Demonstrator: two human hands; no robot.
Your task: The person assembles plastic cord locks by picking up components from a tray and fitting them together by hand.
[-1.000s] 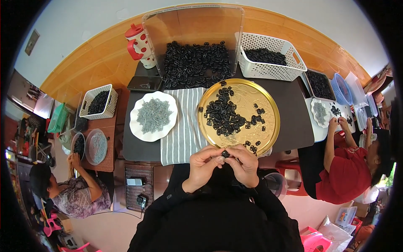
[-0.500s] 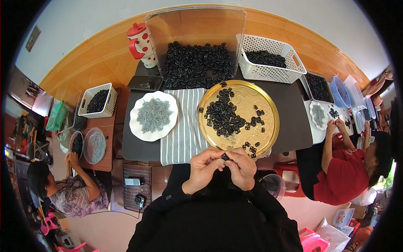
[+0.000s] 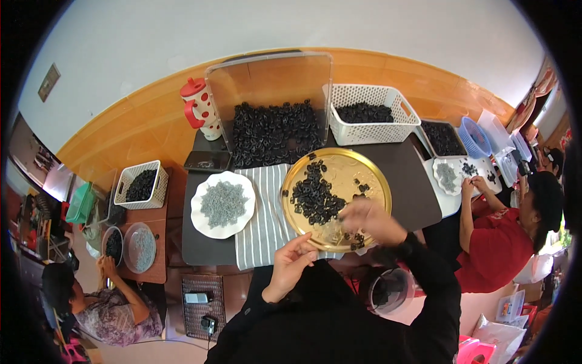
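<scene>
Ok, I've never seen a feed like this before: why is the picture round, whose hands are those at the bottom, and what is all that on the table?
The picture is round because it comes from a wide fisheye camera worn on a person's head, looking down; straight edges bend near the rim. The black sleeves rising from the lower edge are that person's own arms. The left hand hovers by the striped cloth; whether it holds anything is unclear. The right hand, blurred, is over the gold tray, which carries small black rings. Nearby are a white plate of grey pieces, a clear bin of black rings, a white basket and a red dotted jug. Other people work at side tables.
</scene>
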